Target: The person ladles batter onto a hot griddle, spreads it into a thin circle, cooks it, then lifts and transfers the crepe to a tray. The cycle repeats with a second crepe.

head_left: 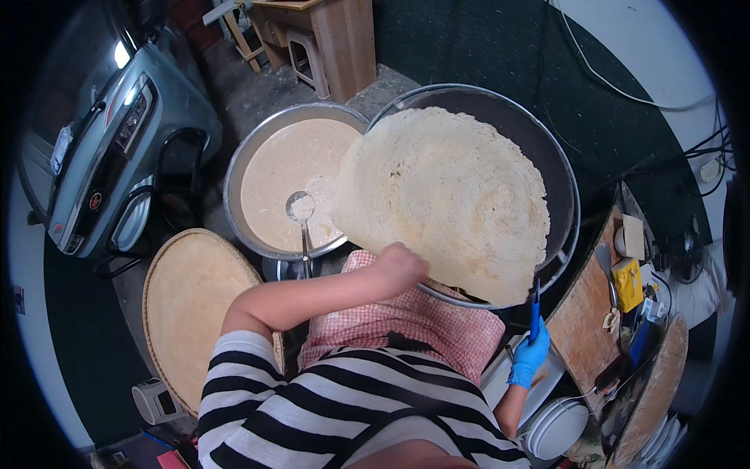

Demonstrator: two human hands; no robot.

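A big, thin, pale flatbread (pixel 445 195) lies over a wide dark round griddle (pixel 553 148), shifted left so its edge overhangs the batter basin. My left hand (pixel 401 266), bare, is closed on the flatbread's near edge; the fingertips are hidden. Low on the right, my right hand (pixel 531 358) in a blue glove grips a slim blue-handled tool (pixel 536 309), whose tip is close to the flatbread's near right edge. Left of the griddle, a metal basin (pixel 233 205) holds beige batter (pixel 269 168). A ladle (pixel 303 219) rests in it, handle toward me.
A round woven tray (pixel 195 305) stands at the left, near a parked scooter (pixel 137 141). On the right are a wooden board (pixel 586 313), a yellow box (pixel 626 284) and a stack of white plates (pixel 558 428). A wooden desk (pixel 340 47) and plastic stool (pixel 307 62) stand behind.
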